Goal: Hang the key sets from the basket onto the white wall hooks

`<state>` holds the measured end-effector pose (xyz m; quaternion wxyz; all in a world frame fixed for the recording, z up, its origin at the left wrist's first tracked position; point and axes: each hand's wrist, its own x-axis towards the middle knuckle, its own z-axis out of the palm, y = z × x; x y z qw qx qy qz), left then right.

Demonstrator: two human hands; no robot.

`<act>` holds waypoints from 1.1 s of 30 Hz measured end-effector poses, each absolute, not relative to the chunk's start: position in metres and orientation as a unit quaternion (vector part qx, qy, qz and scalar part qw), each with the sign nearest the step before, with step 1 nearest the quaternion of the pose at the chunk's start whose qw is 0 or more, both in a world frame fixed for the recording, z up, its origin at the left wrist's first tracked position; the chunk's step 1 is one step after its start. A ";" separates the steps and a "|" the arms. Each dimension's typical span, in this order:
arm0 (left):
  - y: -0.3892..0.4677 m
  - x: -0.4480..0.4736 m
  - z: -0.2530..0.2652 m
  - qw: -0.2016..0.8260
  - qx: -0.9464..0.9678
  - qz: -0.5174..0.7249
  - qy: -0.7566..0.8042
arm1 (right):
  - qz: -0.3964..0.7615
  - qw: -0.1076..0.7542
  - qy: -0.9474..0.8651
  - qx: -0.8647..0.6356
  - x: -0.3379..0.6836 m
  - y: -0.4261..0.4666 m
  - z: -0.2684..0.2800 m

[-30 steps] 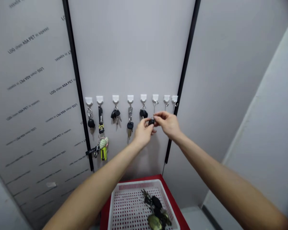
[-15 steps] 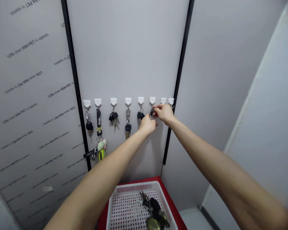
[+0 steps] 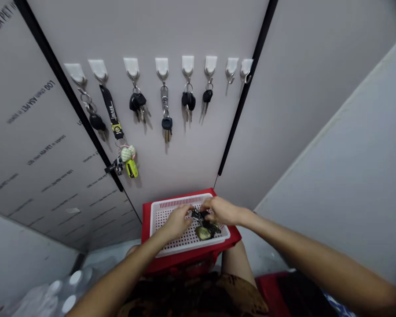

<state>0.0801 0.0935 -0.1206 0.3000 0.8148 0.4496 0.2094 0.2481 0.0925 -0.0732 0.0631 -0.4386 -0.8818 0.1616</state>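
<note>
A white perforated plastic basket (image 3: 161,204) sits low in front of me, with a bunch of keys (image 3: 198,215) and a round yellowish-green tag (image 3: 203,233) in its right half. My left hand (image 3: 180,221) is in the basket at the left of the keys, fingers curved and apart. From the right, my right hand (image 3: 221,211) reaches over the same bunch, thumb and fingers apart around its dark part; whether they touch it is unclear. On the wall, a single black-headed key (image 3: 207,96) hangs from the sixth white hook (image 3: 210,65).
Other hooks hold key sets (image 3: 137,103), including a black lanyard (image 3: 110,108) with a green charm. Two hooks at the right, one of them (image 3: 231,67), carry no keys. The basket stands on a red surface (image 3: 146,220). White-capped bottles (image 3: 75,278) are at lower left.
Both hands have left the sixth hook and come down into the basket. The small key now hangs there, let go. My view has tilted downward.
</note>
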 end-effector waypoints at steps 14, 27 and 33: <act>0.095 0.091 -0.141 0.207 0.874 0.144 0.415 | 0.140 -0.020 -0.891 -0.432 0.236 0.089 -0.112; 0.099 0.088 -0.142 0.246 0.822 0.242 0.453 | 0.161 0.123 -0.843 -0.498 0.227 0.095 -0.117; 0.109 0.084 -0.123 0.301 0.781 0.273 0.474 | 0.394 0.281 -0.720 -0.498 0.230 0.103 -0.105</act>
